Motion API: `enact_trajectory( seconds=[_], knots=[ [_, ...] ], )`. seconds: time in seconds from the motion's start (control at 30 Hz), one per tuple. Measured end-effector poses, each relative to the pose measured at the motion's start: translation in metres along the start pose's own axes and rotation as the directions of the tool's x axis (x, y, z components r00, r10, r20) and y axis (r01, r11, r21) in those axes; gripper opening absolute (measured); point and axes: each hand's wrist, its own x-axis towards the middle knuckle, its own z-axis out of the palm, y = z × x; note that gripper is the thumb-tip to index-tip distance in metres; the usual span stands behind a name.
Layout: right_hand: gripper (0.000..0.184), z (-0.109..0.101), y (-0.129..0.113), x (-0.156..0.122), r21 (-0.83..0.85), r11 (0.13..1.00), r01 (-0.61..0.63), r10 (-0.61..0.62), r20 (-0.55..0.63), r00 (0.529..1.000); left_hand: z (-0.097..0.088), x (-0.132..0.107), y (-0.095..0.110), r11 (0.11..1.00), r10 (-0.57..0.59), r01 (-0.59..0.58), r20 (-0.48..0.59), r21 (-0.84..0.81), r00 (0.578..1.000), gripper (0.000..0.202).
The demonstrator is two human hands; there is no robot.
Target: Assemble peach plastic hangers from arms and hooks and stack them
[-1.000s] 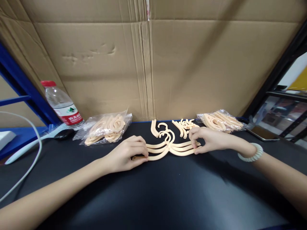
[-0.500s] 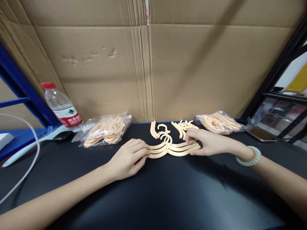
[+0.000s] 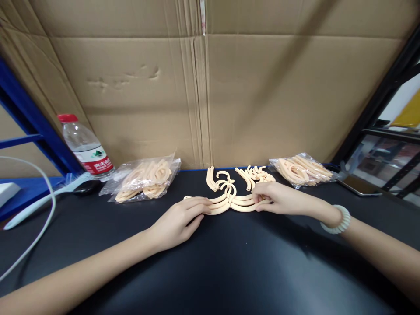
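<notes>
Bottle (image 3: 95, 155) far left, then left bag of parts (image 3: 144, 180). Left hand (image 3: 181, 218) flat over hangers' left arms, fingers together. Beige hangers (image 3: 230, 204) lie mid-table between hands, nested, hooks away. Right hand (image 3: 280, 197) pinches hangers' right ends, thumb against curled fingers. Right bag of parts (image 3: 301, 169), phone (image 3: 359, 185) beyond.

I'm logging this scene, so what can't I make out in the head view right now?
Head view, all of these:
Front hanger: left end hidden by the left hand, right end by the right hand.
Small loose pieces: too small and jumbled to count.
Bagged pieces at left: overlapping behind glossy plastic, uncountable.
White object: cut off by the picture's left edge.
</notes>
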Motion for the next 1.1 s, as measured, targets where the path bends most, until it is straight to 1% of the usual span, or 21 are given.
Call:
enact_trajectory(
  seconds=[0.17, 0.37, 0.5, 0.6, 0.67, 0.8, 0.97, 1.03, 1.1],
  knots=[
    [0.010, 0.000, 0.000, 0.000, -0.050, 0.999, 0.016, -0.018, -0.042, 0.999, 0.002, 0.001, -0.001, 1.000, 0.001, -0.001, -0.046, -0.005, 0.999, 0.029],
    [0.009, -0.002, -0.002, 0.001, -0.084, 0.996, 0.021, -0.024, -0.031, 0.999, 0.003, 0.000, -0.004, 0.999, -0.025, 0.026, -0.055, 0.029, 0.998, 0.031],
    [0.006, -0.004, -0.002, 0.001, -0.071, 0.997, 0.033, -0.037, -0.054, 0.998, 0.004, -0.001, -0.005, 0.999, -0.022, 0.024, -0.086, 0.027, 0.996, 0.031],
    [0.011, -0.005, -0.003, 0.001, -0.054, 0.998, 0.031, -0.036, -0.091, 0.995, 0.004, -0.001, -0.005, 0.999, -0.005, 0.010, -0.117, 0.046, 0.993, 0.029],
    [0.016, -0.006, -0.002, 0.001, -0.052, 0.999, 0.010, -0.017, -0.137, 0.990, 0.003, -0.001, -0.005, 0.997, -0.005, 0.015, -0.138, 0.073, 0.990, 0.029],
    [0.019, -0.005, 0.004, 0.002, -0.067, 0.996, -0.051, 0.033, -0.245, 0.969, 0.003, -0.001, -0.004, 0.993, -0.029, 0.048, -0.175, 0.104, 0.984, 0.028],
    [0.024, -0.005, 0.013, 0.003, -0.057, 0.984, -0.168, 0.142, -0.317, 0.938, 0.004, -0.004, -0.006, 0.993, -0.065, 0.085, -0.214, 0.087, 0.975, 0.024],
    [0.024, -0.007, 0.015, 0.003, -0.045, 0.981, -0.187, 0.163, -0.323, 0.932, 0.000, -0.002, -0.008, 0.988, -0.113, 0.132, -0.209, 0.076, 0.971, 0.022],
    [0.026, -0.011, 0.015, 0.006, -0.028, 0.978, -0.208, 0.188, -0.321, 0.928, -0.006, 0.005, -0.010, 0.975, -0.195, 0.211, -0.175, 0.077, 0.965, 0.021]
  ],
)
